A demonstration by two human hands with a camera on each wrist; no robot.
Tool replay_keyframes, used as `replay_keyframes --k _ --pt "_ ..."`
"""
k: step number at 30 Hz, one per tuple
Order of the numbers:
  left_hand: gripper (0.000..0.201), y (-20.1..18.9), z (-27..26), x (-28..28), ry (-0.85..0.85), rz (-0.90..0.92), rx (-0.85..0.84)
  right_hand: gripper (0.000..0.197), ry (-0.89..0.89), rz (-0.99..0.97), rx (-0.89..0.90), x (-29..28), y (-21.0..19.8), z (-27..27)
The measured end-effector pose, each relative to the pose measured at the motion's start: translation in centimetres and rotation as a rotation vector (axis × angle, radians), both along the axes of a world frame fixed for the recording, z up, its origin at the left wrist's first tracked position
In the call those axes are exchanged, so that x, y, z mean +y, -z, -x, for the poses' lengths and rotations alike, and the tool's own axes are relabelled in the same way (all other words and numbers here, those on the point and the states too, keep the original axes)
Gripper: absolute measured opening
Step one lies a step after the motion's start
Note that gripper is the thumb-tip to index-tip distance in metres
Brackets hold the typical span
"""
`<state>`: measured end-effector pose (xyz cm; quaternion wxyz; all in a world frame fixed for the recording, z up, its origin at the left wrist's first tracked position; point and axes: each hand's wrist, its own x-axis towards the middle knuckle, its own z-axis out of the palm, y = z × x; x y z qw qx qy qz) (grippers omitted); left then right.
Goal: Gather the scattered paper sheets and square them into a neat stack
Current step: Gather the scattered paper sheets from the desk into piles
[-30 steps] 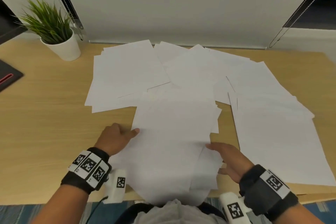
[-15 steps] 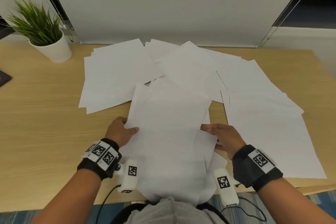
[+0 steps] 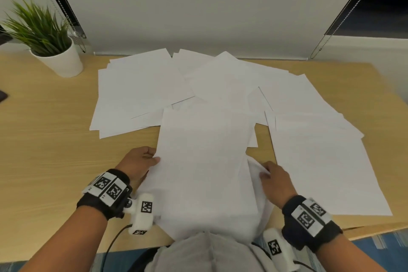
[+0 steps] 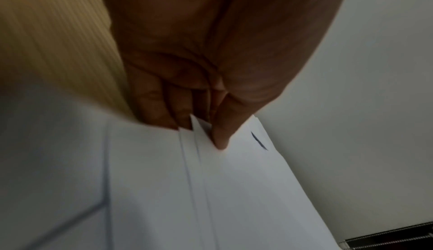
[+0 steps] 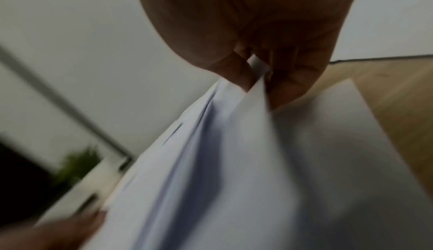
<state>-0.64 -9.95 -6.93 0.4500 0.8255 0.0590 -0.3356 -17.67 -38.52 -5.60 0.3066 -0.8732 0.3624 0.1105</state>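
white sheets [image 3: 205, 161], tan desk [image 3: 44, 150], green plant [image 3: 37, 26]

Matt white paper sheets [image 3: 205, 161]; wood-grain desk [image 3: 44, 150], probably laminate.

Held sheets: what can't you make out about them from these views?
- Near edge of the held sheets: head view, hidden behind the person's grey clothing.
- Sheet count: both wrist views, motion blur.
- Left hand fingers under the paper: head view, covered by sheets.
- Right hand fingertips: head view, behind paper.
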Motion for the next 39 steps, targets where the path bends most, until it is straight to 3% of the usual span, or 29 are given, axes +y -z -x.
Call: replay_keyframes --k 3,6,10,15,18,22,26,29,31,39 --pt "0.030 0.7 -0.2 0.4 -0.008 -0.033 -0.022 0.026 0.086 0.007 0.017 -1.6 -0.2 0.6" --pt "0.029 0.5 -0.1 -0.2 -0.038 -0.028 -0.043 0.036 -0.050 0.056 0.155 -0.9 -0.6 1.2" --pt "0.034 0.1 0.5 -1.6 -0.034 -0.017 -0.082 0.034 -0.119 0.068 0.205 1.0 -1.0 1.5" --pt "0.064 -0.1 1.6 -3.4 0.081 -0.252 -0.319 0.040 -0.097 0.135 0.224 2.0 -1.1 1.6" --pt "0.058 -0.6 2.0 -4.3 0.049 -0.188 -0.300 0.047 -0.130 0.182 0.208 1.9 -1.0 1.8" --pt "0.050 -0.7 1.7 -4.6 -0.034 -0.063 -0.200 0.051 -0.062 0.070 0.265 1.9 -1.1 1.6" --pt "0.057 -0.1 1.3 -4.7 -0.057 -0.017 -0.131 0.046 0.062 -0.115 0.150 1.1 -0.4 1.0" --pt "0.054 0.1 0.6 -4.1 -0.093 0.025 -0.067 0.029 0.192 -0.292 0.001 -0.2 -0.5 0.7" --pt "0.051 -0.1 0.3 -3.5 -0.092 0.042 -0.037 0.017 0.221 -0.295 -0.056 -1.4 -1.4 0.5" --pt "0.047 -0.7 0.9 -1.8 -0.077 0.106 0.008 0.030 0.451 -0.295 -0.217 -5.3 -1.5 -0.2"
